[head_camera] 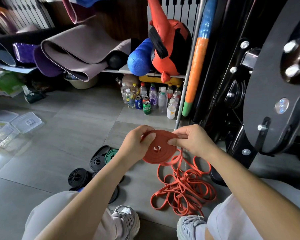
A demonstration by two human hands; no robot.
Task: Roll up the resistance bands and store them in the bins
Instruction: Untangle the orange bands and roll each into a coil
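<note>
The grey tiled floor [68,135] carries a loose tangle of orange band [184,189] near right. Rolled black bands [79,177] and one green roll [111,155] lie just left of it. Clear plastic bins [27,122] (overlapping one another) sit far left, and bottles and cans [151,99] stand at the far side.

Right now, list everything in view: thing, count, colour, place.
coil: one, red, in both grips
loose band: one tangle, red, floor below coil
black rolls: several, black, floor left of tangle
green roll: one, green, beside black rolls
bins: several, clear, floor far left
bottles: many, mostly clear, under shelf
cans: three, blue, red, green, before bottles
mats: several, grey and purple, shelf
roller: one, blue, shelf
bag: one, red-black, shelf
pole: one, orange-blue-green, leaning by machine
machine: one, black, right
shoes: two, grey, bottom
left grip: one, pinching coil's left side
right grip: one, pinching coil's right side
</note>
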